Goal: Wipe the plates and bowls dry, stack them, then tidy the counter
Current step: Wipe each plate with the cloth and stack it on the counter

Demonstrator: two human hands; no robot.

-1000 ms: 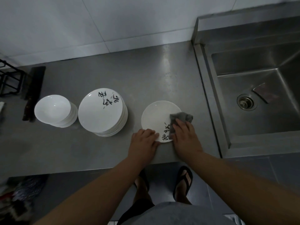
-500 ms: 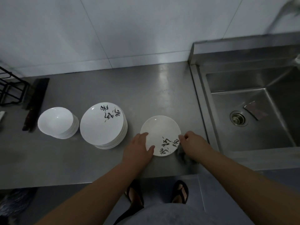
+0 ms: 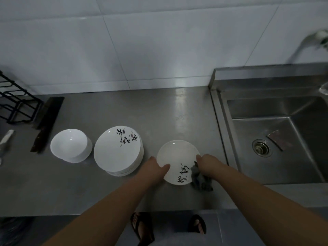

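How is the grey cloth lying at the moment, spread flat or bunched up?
Bunched up: the grey cloth lies crumpled beneath the right hand, beside the single plate.

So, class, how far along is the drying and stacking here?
Done: a plate stack and a bowl stack. In hand: the left hand grips a single plate, and the right hand holds the grey cloth at its rim. Left: stacking it, tidying the counter.

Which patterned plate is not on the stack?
The plate nearest the sink, gripped by the left hand, cloth at its edge; the other tops the stack.
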